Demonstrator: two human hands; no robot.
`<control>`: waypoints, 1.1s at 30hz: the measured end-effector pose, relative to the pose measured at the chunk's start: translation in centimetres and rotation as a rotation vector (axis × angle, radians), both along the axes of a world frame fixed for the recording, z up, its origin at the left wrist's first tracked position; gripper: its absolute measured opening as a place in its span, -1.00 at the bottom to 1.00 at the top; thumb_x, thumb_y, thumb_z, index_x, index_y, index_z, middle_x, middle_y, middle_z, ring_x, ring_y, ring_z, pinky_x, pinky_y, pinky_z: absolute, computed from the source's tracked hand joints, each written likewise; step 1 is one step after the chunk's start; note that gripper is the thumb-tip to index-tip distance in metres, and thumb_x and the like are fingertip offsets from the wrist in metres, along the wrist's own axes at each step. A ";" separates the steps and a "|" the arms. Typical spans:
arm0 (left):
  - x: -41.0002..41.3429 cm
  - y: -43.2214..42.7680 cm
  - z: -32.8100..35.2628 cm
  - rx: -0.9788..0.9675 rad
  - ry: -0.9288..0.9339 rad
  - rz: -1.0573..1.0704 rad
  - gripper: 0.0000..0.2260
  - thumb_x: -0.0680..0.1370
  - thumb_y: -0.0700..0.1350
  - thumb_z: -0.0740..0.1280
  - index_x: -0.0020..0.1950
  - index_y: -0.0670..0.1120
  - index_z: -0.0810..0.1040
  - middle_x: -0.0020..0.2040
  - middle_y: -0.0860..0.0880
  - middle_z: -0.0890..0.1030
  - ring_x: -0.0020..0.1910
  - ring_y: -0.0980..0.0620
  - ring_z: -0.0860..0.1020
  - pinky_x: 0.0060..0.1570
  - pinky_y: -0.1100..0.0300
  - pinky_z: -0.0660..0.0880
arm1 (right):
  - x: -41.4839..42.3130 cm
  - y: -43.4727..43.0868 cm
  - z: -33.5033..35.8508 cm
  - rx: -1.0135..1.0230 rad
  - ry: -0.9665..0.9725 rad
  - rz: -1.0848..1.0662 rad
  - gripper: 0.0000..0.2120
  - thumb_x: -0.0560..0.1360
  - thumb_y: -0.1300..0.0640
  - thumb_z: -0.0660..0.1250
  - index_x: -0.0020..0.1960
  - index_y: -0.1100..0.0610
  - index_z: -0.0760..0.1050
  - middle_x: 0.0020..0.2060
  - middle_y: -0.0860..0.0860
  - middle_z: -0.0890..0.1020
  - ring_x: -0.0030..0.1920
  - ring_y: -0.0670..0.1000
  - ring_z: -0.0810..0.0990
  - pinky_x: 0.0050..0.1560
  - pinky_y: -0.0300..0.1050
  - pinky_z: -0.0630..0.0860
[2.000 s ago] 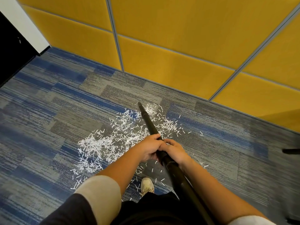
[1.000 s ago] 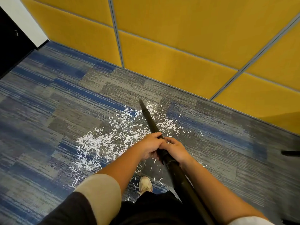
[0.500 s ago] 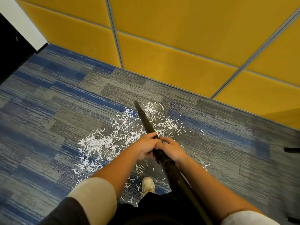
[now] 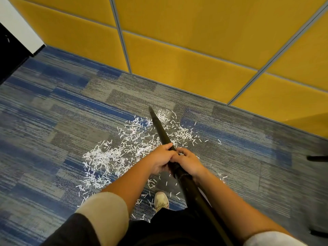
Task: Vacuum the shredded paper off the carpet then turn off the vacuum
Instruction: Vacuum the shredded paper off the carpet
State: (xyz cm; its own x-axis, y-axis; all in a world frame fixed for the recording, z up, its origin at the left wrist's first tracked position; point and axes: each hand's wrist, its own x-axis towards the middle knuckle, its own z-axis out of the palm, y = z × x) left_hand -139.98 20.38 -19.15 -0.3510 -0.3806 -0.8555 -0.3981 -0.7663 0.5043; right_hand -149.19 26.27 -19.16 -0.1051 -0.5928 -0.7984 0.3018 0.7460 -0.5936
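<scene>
Both hands meet midway along the tube (image 4: pixel 160 129), left hand (image 4: pixel 159 161) touching right hand (image 4: pixel 190 163), each grip wrapped round it. I'd say that's so the person can steer the tip while standing over the mess. The tube's long axis slants from their right hip forward and a little left toward the yellow wall (image 4: pixel 177 59), with its tip down at the carpet (image 4: pixel 53 121) by the far edge of the paper (image 4: pixel 106 157), most of which lies to its left.
</scene>
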 end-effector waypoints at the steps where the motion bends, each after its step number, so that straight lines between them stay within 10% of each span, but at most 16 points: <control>1: 0.1 0.0 0.0 0.003 0.001 0.005 -0.49 0.59 -0.27 0.20 0.52 0.02 0.21 0.07 -0.03 0.54 -0.09 0.03 0.50 -0.03 0.10 0.51 | 0.1 0.0 -0.1 0.005 0.005 0.010 -0.70 0.43 0.32 0.32 0.09 0.08 0.39 -0.31 0.22 0.56 -0.54 0.06 0.52 -0.51 -0.18 0.46; 11: 0.8 1.9 0.5 -0.043 -0.004 -0.080 -0.52 0.60 -0.28 0.18 0.50 -0.02 0.24 0.06 -0.07 0.50 -0.16 0.05 0.50 -0.26 0.19 0.49 | 1.0 2.1 0.8 -0.026 0.000 -0.002 -0.59 0.44 0.35 0.28 0.23 0.05 0.46 -0.22 0.21 0.57 -0.53 -0.01 0.55 -0.54 -0.23 0.44; 16: 0.7 4.0 0.6 -0.039 -0.018 -0.180 -0.76 0.55 -0.34 0.14 -0.11 -0.02 0.45 -0.11 -0.10 0.49 -0.21 -0.01 0.43 -0.30 0.19 0.35 | 1.0 4.6 1.6 -0.063 0.016 0.004 -0.66 0.46 0.37 0.25 0.15 0.06 0.49 -0.27 0.16 0.56 -0.54 -0.03 0.53 -0.56 -0.25 0.43; 33: -0.1 6.4 1.4 -0.065 -0.017 -0.225 -0.71 0.58 -0.33 0.14 -0.22 0.03 0.41 -0.11 -0.10 0.47 -0.26 -0.02 0.42 -0.34 0.15 0.34 | 0.8 7.5 1.7 -0.050 -0.024 -0.180 -0.60 0.46 0.39 0.27 0.23 0.10 0.47 -0.32 0.20 0.56 -0.58 0.01 0.51 -0.59 -0.24 0.44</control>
